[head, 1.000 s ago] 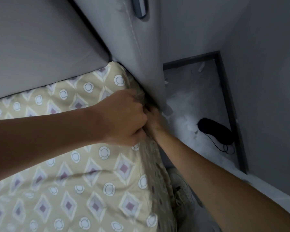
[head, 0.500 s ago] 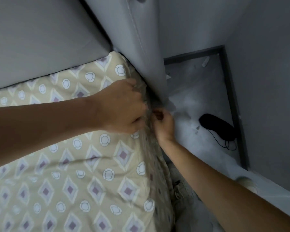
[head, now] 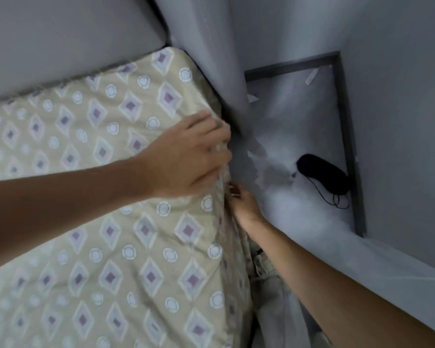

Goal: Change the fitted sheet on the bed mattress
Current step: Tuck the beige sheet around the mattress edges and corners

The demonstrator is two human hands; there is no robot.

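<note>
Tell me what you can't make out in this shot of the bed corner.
All from the head view:
- Left hand: motion blur smears its fingertips, so its hold on the patterned sheet edge is unclear.
- Right hand: its fingers are tucked behind the sheet's side.
- Mattress: wholly covered by the sheet.
- Black object on the floor: too indistinct to name.
</note>
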